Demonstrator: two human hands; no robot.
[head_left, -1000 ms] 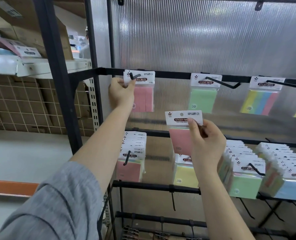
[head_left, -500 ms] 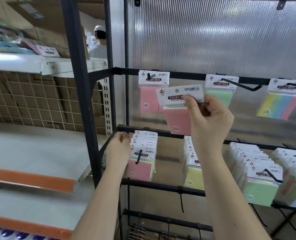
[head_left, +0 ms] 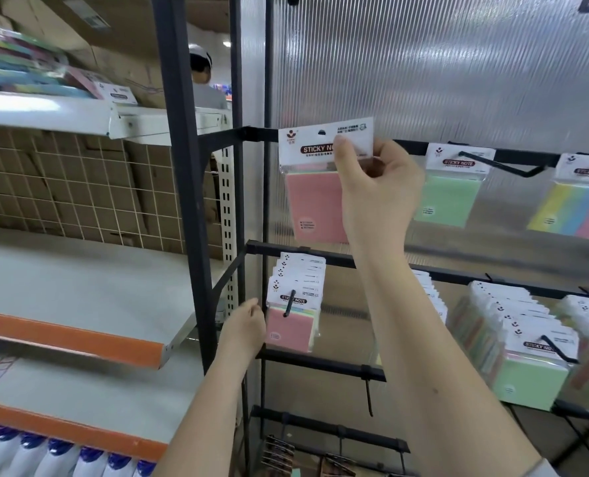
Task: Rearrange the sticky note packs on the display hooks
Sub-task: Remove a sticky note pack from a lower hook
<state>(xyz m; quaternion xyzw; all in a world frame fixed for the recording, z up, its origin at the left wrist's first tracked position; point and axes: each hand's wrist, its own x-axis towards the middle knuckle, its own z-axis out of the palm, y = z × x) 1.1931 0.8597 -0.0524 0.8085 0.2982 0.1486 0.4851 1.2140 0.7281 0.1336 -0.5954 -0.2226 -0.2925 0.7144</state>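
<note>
The step in hand looks like hanging a pack on the top rail: the right hand point(head_left: 375, 191) pinches a pink sticky note pack point(head_left: 315, 204) by its white header card point(head_left: 324, 146), thumb on the front and fingers curled behind, and holds it up at the upper middle of the frame, against the top black rail point(head_left: 262, 134) of the display rack. The card's punched hole sits level with that rail, but the hook meant to take it is hidden behind the pack, so I cannot tell whether the hole is already threaded. The next move, as I judge it, calls for lining the hole up with the hook tip and sliding the pack back along it, then letting go. To the right on the same rail a green pack point(head_left: 448, 197) hangs on its hook point(head_left: 499, 165), and a striped multicolour pack point(head_left: 568, 208) hangs further right. Lower in the frame, the left hand point(head_left: 246, 327) reaches to the left edge of the front pack in a row of pink packs point(head_left: 295, 304) crowded on a lower hook; its fingertips are hidden behind that edge, so whether it grips or only touches the pack I cannot tell.
</note>
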